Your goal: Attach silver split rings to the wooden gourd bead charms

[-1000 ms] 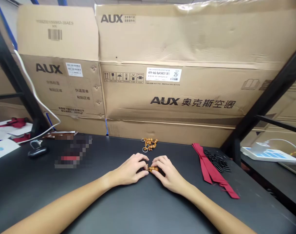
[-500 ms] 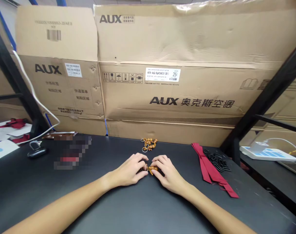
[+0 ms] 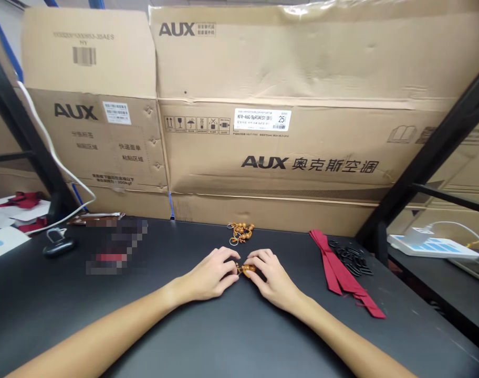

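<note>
Both hands rest low over the black table, fingertips facing each other around a small keychain (image 3: 248,268) with brown wooden gourd-like beads. My left hand (image 3: 216,274) is curled with its fingers closed on the keychain's left end, which they mostly hide. My right hand (image 3: 271,274) pinches the beaded end between thumb and fingers. Just beyond the hands, close to the cardboard, lies a pile of similar beaded keychains (image 3: 241,231) with metal rings.
Tall cardboard boxes (image 3: 271,173) stand along the table's back edge. To the right lie red ribbon strips (image 3: 340,273) and several black clips (image 3: 352,258). At left are a black device (image 3: 59,247) and a blurred-out patch (image 3: 119,247). Black metal posts flank the table.
The hands have stayed in nearly the same place. The beaded end of the keychain has turned slightly between the fingers, and its dangling tip no longer points down toward me.
</note>
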{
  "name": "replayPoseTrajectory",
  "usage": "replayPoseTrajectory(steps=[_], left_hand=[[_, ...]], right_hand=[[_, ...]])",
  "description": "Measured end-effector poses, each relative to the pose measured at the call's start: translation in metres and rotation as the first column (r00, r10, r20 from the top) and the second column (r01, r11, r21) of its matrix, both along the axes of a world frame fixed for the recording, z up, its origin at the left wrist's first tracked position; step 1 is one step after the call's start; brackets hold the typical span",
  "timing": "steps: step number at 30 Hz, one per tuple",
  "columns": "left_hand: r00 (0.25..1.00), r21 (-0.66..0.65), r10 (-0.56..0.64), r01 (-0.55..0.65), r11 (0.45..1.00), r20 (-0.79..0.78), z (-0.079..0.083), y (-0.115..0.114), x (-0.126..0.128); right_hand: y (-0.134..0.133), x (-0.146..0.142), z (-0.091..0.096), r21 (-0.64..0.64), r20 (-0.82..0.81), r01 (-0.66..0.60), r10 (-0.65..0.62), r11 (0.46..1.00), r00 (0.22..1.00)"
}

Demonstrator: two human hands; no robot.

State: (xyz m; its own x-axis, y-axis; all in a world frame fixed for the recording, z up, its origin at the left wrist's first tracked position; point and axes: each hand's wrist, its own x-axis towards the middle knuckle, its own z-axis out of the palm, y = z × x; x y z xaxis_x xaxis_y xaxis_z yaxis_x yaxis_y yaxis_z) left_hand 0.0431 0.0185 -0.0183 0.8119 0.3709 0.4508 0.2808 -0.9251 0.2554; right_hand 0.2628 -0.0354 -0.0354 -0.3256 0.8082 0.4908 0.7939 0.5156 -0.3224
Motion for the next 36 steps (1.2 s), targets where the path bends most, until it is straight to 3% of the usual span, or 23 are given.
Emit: replayPoseTrajectory(steps=[5, 12, 20, 30, 36], left_hand=[[1.000, 0.016, -0.012, 0.013, 1.000, -0.020, 0.0008, -0.0013, 0.0001], [1.000, -0.023, -0.008, 0.008, 1.000, -0.004, 0.0011, 0.0003, 0.0002], [1.000, 0.027, -0.022, 0.022, 0.999, -0.015, -0.0004, -0.0014, 0.0003], [0.999, -0.015, 0.010, -0.009, 1.000, 0.034, -0.0004, 0.0007, 0.0004], [1.000, -0.016, 0.016, -0.015, 1.000, 0.027, -0.0003, -0.0002, 0.0005]], right_hand=[[-0.0015, -0.0003, 0.0029, -0.046, 0.000, -0.132, 0.132, 0.990, 0.991], [0.0020, -0.0003, -0.0015, -0.010, -0.007, 0.065, -0.065, 0.998, 0.998], [-0.0022, -0.0001, 0.0057, -0.079, -0.043, -0.147, 0.144, 0.986, 0.989], [0.0019, 0.0001, -0.0008, -0.010, -0.001, 0.069, -0.069, 0.998, 0.998], [0.0004, 0.0005, 0.0015, -0.039, -0.051, -0.069, 0.067, 0.997, 0.996]])
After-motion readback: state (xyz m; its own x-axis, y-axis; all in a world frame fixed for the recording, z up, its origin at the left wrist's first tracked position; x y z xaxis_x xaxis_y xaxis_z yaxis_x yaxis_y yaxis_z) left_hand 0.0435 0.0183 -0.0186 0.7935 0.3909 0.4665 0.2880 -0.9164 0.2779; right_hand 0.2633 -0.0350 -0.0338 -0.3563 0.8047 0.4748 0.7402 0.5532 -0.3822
